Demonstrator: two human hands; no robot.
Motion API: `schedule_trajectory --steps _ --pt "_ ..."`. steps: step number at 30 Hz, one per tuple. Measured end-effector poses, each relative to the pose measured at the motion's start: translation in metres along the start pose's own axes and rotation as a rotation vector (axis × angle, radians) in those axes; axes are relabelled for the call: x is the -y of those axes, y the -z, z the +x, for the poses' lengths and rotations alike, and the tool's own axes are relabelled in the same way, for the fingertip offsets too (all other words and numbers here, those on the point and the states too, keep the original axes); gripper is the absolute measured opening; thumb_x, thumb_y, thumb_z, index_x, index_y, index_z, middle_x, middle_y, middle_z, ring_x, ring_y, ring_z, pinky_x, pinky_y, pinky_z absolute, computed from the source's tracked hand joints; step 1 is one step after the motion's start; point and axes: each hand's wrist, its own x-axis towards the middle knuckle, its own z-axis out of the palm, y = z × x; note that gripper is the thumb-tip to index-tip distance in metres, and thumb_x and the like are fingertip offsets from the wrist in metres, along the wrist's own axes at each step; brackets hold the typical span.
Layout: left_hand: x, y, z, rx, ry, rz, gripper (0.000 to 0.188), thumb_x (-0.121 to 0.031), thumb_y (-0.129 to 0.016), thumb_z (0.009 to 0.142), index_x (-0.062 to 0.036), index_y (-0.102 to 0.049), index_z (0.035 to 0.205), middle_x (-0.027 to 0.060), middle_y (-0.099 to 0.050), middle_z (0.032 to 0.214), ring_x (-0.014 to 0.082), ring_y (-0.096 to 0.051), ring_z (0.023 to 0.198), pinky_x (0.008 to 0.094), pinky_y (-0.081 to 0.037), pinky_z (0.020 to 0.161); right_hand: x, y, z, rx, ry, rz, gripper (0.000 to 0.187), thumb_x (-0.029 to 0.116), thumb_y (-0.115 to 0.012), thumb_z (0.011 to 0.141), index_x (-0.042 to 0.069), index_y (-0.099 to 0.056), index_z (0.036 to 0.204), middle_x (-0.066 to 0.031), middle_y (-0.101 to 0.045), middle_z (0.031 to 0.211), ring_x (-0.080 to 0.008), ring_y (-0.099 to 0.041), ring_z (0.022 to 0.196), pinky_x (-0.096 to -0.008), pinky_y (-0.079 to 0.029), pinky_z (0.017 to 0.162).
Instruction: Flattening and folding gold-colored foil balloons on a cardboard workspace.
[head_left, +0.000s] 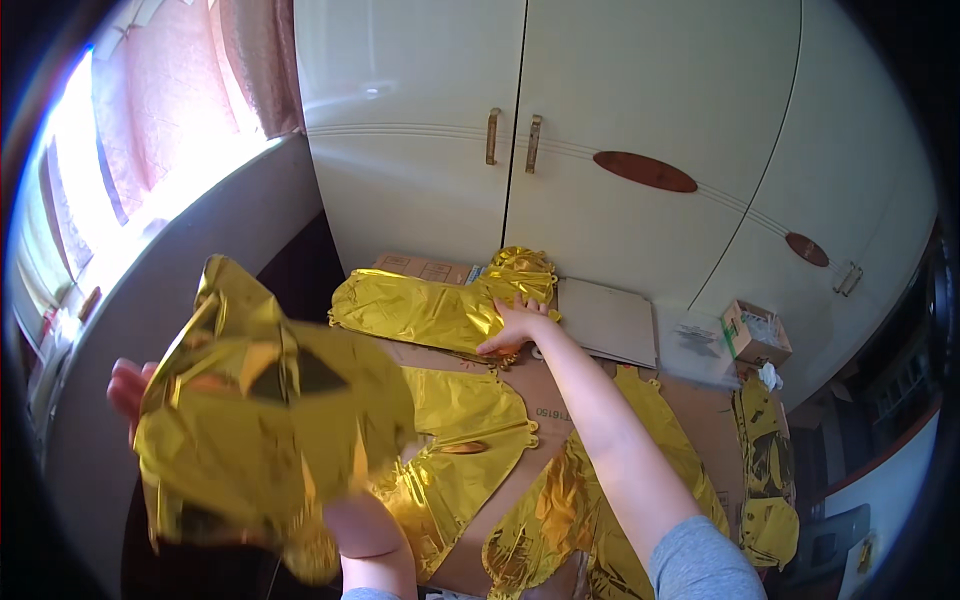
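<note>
Big gold foil piece (270, 400) is up off the L edge of the cardboard (545, 390), covering most of the L hand (125, 390); fingertips poke past, but grip's hidden, so I can't tell if it's clamped. R hand (515, 325) I see spread wide, palm down on a long foil piece (400, 305) nr the far edge. Progress, I'd guess: partway. One pc up, flat foils (455, 405) toward the near edge, crinkled foil (765, 440) along R edge; can't tell which are done. Small box (757, 335) nr far R corner, white cabinet (430, 200) behind.
</note>
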Motion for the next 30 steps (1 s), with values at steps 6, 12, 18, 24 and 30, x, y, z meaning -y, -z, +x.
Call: schedule_trajectory --steps 6,12,18,24,30 --pt "-0.001 -0.018 -0.005 0.018 -0.043 0.717 0.019 -0.012 -0.049 0.098 -0.0028 -0.063 0.107 0.0110 -0.064 0.112 0.0256 -0.065 0.099 0.0392 -0.054 0.085 0.013 0.008 -0.030 -0.163 0.088 0.081 0.127 0.081 -0.066 0.062 0.015 -0.010 0.156 -0.0221 0.001 0.160 -0.0451 -0.005 0.146 -0.0564 -0.011 0.116" --pt "0.026 -0.024 -0.020 0.279 0.039 1.181 0.013 0.005 -0.059 0.089 -0.0018 -0.064 0.100 0.0099 -0.067 0.093 0.0199 -0.065 0.091 0.0294 -0.051 0.075 0.025 -0.017 -0.153 -0.334 0.809 0.647 0.117 0.071 -0.064 0.076 0.013 -0.001 0.155 -0.0208 -0.003 0.160 -0.0374 -0.013 0.147 -0.0511 -0.021 0.116" --pt "0.054 -0.049 -0.041 0.585 -0.119 1.374 0.003 -0.007 -0.064 0.087 -0.0051 -0.062 0.089 0.0086 -0.067 0.083 0.0281 -0.063 0.080 0.0377 -0.044 0.077 -0.006 -0.023 -0.261 -0.349 0.985 1.192 0.118 0.055 -0.075 0.077 0.013 0.003 0.155 -0.0164 -0.006 0.160 -0.0340 -0.019 0.146 -0.0473 -0.021 0.117" --pt "0.037 -0.117 -0.058 0.748 -0.056 1.275 0.005 -0.008 -0.063 0.088 -0.0056 -0.061 0.092 0.0072 -0.067 0.082 0.0264 -0.064 0.079 0.0368 -0.043 0.080 -0.028 -0.015 -0.308 -0.769 0.527 1.293 0.097 0.029 -0.079 0.082 0.007 -0.016 0.153 -0.0122 -0.042 0.145 -0.0197 -0.041 0.133 -0.0382 -0.032 0.110" --pt "0.024 -0.126 -0.078 0.837 0.092 1.159 0.017 -0.009 -0.074 0.080 -0.0046 -0.062 0.091 0.0076 -0.068 0.082 0.0249 -0.064 0.077 0.0349 -0.049 0.073 -0.085 0.032 -0.381 -1.123 0.460 1.129 0.016 0.015 -0.065 0.093 -0.001 -0.068 0.093 -0.0049 -0.069 0.078 -0.0120 -0.059 0.070 -0.0275 -0.046 0.065"
